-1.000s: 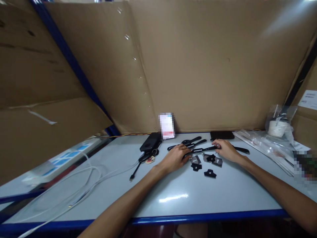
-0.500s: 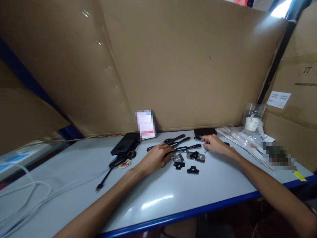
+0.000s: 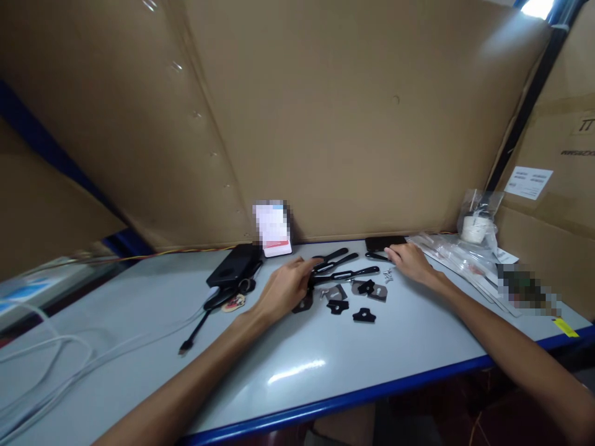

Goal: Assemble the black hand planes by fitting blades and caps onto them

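My left hand rests on the pale table, its fingers curled and pinching the near end of a long black slotted bar. Two more black bars lie just behind it. My right hand lies flat with fingers stretched out over another black bar by the flat black case. Between my hands lie small black bracket pieces and grey metal plates, with a few small screws beside them.
A black power bank with a cable and a key ring sits to the left. White cables trail at far left. Clear plastic bags and a bagged white jar stand at right. Cardboard walls close off the back.
The view swung to the right and down. My right hand moved back and right, off the slotted bar toward the black case. My left hand shifted slightly up onto the bar's end.
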`<state>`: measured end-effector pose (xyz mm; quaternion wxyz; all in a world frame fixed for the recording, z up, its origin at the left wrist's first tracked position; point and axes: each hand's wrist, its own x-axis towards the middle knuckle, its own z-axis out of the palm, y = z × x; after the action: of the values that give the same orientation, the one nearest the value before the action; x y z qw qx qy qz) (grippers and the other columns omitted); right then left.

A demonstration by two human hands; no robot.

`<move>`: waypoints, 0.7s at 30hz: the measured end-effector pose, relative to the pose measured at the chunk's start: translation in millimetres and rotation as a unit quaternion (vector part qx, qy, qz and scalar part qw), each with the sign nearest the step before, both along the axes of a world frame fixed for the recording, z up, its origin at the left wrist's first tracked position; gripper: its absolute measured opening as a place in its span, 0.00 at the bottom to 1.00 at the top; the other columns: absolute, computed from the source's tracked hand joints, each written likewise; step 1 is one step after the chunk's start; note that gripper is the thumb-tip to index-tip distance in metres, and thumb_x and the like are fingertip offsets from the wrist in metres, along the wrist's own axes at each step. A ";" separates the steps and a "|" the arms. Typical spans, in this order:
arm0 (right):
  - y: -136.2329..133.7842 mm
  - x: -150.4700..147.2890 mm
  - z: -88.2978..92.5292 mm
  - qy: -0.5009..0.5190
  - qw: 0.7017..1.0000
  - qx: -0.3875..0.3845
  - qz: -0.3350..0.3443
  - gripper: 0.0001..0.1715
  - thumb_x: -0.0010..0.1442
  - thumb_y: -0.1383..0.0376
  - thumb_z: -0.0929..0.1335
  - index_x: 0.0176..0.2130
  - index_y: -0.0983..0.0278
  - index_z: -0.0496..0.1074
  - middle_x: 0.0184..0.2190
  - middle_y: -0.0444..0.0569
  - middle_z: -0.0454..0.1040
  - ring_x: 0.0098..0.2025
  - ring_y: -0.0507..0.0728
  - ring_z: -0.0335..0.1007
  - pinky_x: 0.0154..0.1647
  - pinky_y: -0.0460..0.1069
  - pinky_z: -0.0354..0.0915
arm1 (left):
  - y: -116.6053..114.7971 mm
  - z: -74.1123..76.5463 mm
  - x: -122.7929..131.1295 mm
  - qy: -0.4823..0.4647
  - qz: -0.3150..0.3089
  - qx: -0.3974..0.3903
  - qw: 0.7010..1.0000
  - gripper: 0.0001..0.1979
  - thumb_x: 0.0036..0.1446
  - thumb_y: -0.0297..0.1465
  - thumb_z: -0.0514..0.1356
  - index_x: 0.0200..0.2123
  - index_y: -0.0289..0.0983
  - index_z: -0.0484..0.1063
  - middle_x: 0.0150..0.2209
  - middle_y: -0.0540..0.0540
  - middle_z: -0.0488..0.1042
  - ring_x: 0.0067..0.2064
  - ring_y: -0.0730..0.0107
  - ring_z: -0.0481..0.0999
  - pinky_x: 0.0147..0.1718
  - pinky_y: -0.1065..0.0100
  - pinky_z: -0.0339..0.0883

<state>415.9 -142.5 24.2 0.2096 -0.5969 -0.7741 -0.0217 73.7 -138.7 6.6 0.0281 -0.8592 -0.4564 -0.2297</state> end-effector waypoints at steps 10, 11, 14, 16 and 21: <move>-8.1 -16.6 -14.6 0.003 0.996 0.009 0.088 0.11 0.68 0.70 0.68 0.48 0.65 0.79 0.46 0.54 0.80 0.50 0.61 0.71 0.51 0.54 0.65 | -9.8 -0.9 14.4 -0.005 -0.099 0.007 0.995 0.16 0.71 0.31 0.51 0.56 0.39 0.74 0.50 0.39 0.76 0.51 0.54 0.75 0.50 0.54 0.73; -10.2 -18.5 -13.7 0.004 0.995 0.009 0.095 0.11 0.67 0.70 0.68 0.48 0.65 0.79 0.46 0.54 0.79 0.50 0.61 0.71 0.52 0.54 0.65 | -10.7 -1.2 15.5 -0.002 -0.107 0.005 0.994 0.16 0.71 0.30 0.52 0.55 0.39 0.75 0.49 0.39 0.76 0.51 0.54 0.76 0.50 0.54 0.73; -14.5 -22.7 -13.0 0.001 0.992 0.011 0.127 0.14 0.68 0.70 0.68 0.52 0.65 0.78 0.48 0.55 0.79 0.51 0.61 0.72 0.56 0.57 0.65 | -9.9 -3.2 15.9 0.013 -0.109 -0.002 0.994 0.16 0.71 0.30 0.53 0.56 0.40 0.74 0.49 0.40 0.76 0.51 0.55 0.75 0.50 0.55 0.72; -15.4 -25.0 -15.3 -0.012 0.989 0.017 0.143 0.17 0.70 0.69 0.67 0.56 0.65 0.76 0.50 0.56 0.78 0.51 0.61 0.72 0.60 0.59 0.63 | -6.6 -5.7 14.6 0.031 -0.092 -0.004 0.995 0.16 0.70 0.29 0.53 0.56 0.39 0.75 0.49 0.40 0.77 0.51 0.54 0.74 0.51 0.54 0.71; -11.6 -30.0 -24.3 -0.035 0.989 -0.003 0.145 0.14 0.71 0.66 0.67 0.52 0.64 0.79 0.47 0.56 0.77 0.51 0.62 0.71 0.55 0.58 0.67 | 3.5 -12.3 10.4 0.068 -0.046 -0.013 0.996 0.14 0.69 0.30 0.55 0.51 0.37 0.78 0.45 0.39 0.76 0.47 0.52 0.73 0.49 0.52 0.70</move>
<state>385.9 -154.1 -0.2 0.1817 -0.4776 -0.8595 -0.0094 84.0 -135.2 -5.6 0.0372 -0.8935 -0.4160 -0.1653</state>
